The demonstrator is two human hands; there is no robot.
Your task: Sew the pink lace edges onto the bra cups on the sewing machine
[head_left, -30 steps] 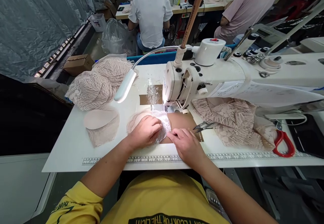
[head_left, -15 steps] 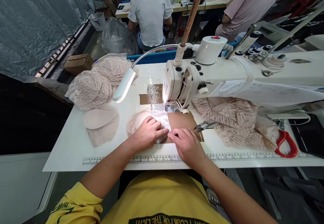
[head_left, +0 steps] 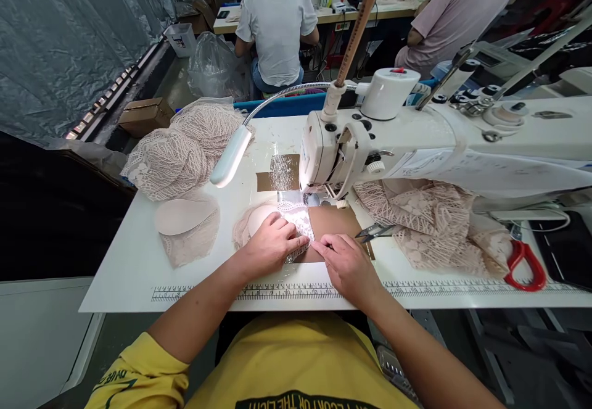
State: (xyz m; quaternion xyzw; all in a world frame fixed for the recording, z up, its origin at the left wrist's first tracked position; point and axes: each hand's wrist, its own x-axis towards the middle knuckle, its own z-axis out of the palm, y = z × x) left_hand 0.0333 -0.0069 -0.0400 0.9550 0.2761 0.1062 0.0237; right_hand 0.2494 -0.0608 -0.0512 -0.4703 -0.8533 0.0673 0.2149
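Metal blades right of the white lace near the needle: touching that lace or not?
Apart. The head view shows a bare stretch of brown patch between the white lace and the metal blades.

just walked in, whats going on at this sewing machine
A person in a yellow shirt is at a sewing machine. The left hand lies on a lace piece near the machine's head; the right hand has its fingertips at the lace's edge. Bunched fabric lies to the right, with red-handled scissors beside it; another heap sits left.
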